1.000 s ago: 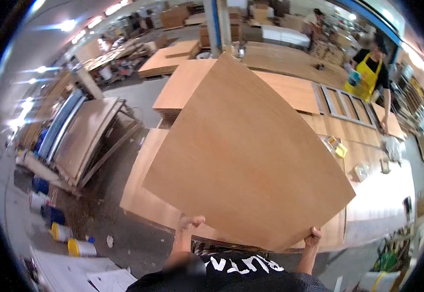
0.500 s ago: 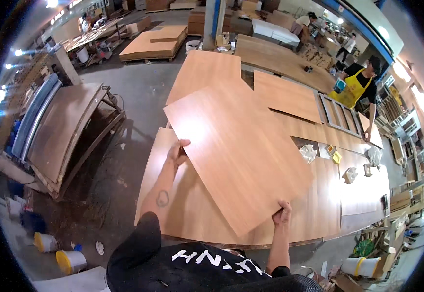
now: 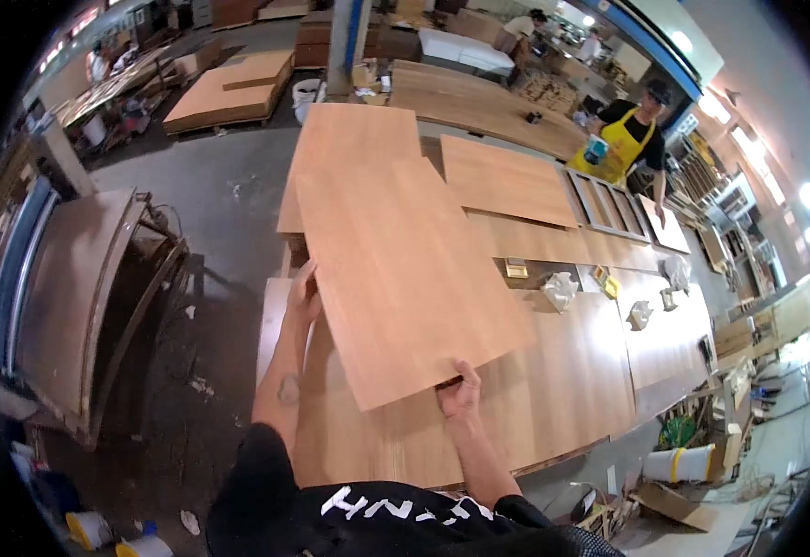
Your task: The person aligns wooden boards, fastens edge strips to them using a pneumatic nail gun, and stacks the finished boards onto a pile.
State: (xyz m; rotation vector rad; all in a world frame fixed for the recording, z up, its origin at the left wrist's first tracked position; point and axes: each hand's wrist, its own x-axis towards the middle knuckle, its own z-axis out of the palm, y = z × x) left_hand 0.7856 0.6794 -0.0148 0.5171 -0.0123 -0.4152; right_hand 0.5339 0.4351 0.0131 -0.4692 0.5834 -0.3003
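Note:
A wide wood-veneer panel (image 3: 405,278) is held tilted above the worktable. My left hand (image 3: 305,292) grips its left edge, with the fingers partly hidden behind the board. At the near edge my right hand (image 3: 461,392) is closed, thumb on top and fingers underneath. Below it lie large veneer sheets (image 3: 554,390) that cover the near part of the table. Past the held panel's far end, another veneer board (image 3: 359,135) shows; the held panel overlaps it.
A co-worker in a yellow apron (image 3: 623,144) stands at the far right by a grey slatted frame (image 3: 607,204). A yellow box (image 3: 516,268) and crumpled plastic bags (image 3: 561,291) sit on the table. Leaning boards (image 3: 71,288) stand at the left; a blue post (image 3: 345,51) rises behind.
The panel has swung to a more lengthwise angle, and its near edge has shifted left. My right hand has moved left and slightly up with it. Both hands keep their hold.

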